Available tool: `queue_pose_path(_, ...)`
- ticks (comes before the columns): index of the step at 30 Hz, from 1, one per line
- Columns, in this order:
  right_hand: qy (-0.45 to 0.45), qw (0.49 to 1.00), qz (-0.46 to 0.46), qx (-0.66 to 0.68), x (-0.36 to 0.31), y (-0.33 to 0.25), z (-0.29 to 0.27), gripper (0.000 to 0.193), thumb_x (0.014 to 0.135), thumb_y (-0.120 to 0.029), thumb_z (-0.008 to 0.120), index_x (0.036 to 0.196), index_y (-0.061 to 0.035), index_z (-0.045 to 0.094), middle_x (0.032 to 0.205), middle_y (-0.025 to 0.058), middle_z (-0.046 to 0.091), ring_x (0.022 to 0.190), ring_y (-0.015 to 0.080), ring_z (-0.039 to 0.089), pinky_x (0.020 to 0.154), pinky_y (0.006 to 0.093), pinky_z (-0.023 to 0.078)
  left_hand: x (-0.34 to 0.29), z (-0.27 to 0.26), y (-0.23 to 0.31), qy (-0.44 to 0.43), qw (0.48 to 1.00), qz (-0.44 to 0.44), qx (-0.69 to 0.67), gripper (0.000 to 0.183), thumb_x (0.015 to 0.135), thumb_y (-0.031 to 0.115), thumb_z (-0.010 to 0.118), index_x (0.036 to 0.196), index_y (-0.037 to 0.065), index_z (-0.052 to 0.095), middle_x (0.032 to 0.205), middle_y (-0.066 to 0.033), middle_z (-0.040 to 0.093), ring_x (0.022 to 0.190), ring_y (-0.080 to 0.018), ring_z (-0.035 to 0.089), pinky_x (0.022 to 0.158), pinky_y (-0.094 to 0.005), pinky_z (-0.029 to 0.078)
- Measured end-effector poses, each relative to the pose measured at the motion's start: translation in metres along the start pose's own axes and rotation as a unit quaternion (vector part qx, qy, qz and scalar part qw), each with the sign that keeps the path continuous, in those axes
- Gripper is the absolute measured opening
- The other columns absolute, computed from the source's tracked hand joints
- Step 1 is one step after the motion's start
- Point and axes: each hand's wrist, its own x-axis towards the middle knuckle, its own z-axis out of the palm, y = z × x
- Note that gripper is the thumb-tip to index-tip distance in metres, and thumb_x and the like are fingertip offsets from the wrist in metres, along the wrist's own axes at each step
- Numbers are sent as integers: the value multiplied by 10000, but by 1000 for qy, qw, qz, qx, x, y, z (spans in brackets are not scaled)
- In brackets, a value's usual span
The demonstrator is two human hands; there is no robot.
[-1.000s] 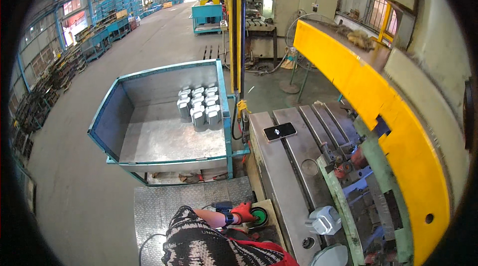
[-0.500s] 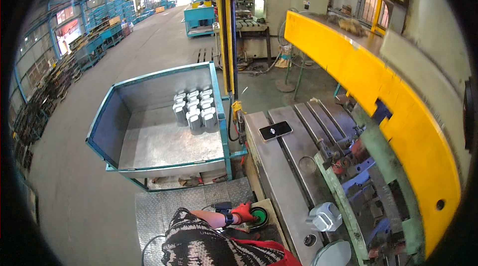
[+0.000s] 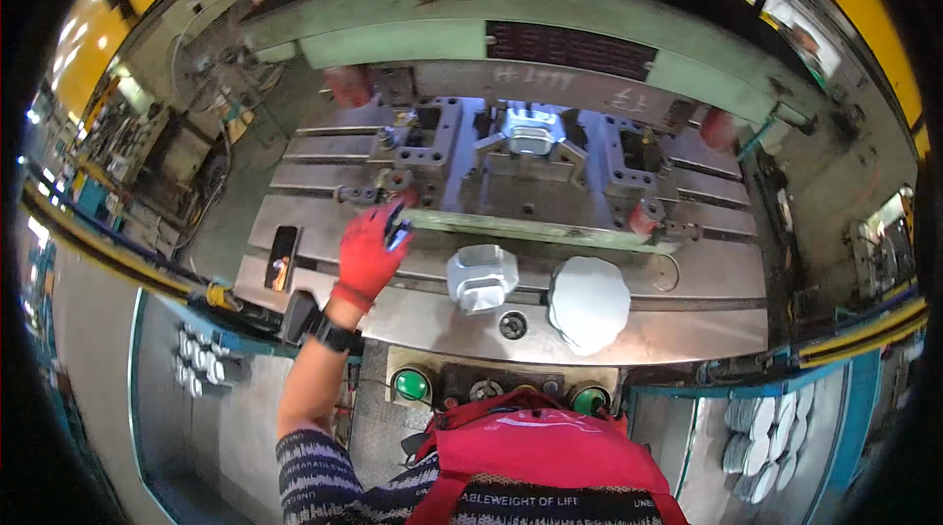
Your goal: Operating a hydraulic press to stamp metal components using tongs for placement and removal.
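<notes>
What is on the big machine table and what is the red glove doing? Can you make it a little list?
left hand: red glove, reaching over the steel press table, fingers by a small dark thing, grip unclear
right hand: not in view
formed metal part: on the table, beside the flat blanks
flat blanks: pale stack, right of the part
part in die: shiny piece at the back
phone: at the table's left end
buttons: two green ones at the front edge

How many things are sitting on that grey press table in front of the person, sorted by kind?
Formed silver metal parts: 2, one on the table front, one in the die
Flat round pale metal blank: 1
Black phone, lying flat: 1
Left hand in a red glove, over the table: 1
Total: 5
</notes>
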Motion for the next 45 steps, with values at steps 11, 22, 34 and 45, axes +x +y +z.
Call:
queue_pose_path(11, 34, 996, 26, 84, -28, 12, -11, 410, 773, -172, 715, 1127, -49, 550, 930, 112, 645, 837, 166, 618, 687, 305, 501, 190, 132, 126, -176, 975, 109, 76, 487, 725, 267, 628, 1180, 124, 532, 1125, -159, 573, 1064, -322, 537, 933, -452, 390)
queue_pose_path(22, 40, 998, -41, -30, 32, 270, -88, 542, 758, -290, 736, 1188, -33, 529, 1085, 126, 612, 1031, 256, 562, 868, 368, 449, 218, 146, 108, -88, 979, 175, 57, 372, 748, 262, 565, 1090, 115, 581, 1131, -150, 581, 1125, -329, 497, 985, -490, 331)
queue_pose_path(34, 17, 1000, -11, -5, 7, 144, -53, 353, 865, -241, 589, 1149, -35, 557, 998, 133, 642, 890, 250, 603, 821, 375, 459, 8, 47, 77, -187, 957, 188, 114, 426, 640, 256, 695, 1033, 125, 595, 978, -95, 579, 1105, -267, 490, 1083, -565, 126)
queue_pose_path(45, 141, 983, -57, -99, -61, -11, -62, 332, 899, -228, 549, 1164, -32, 506, 826, 110, 635, 573, 162, 540, 523, 314, 429, -31, 58, 96, -119, 963, 214, 115, 534, 624, 223, 697, 1128, 116, 558, 1028, -101, 536, 1059, -287, 484, 1075, -562, 158)
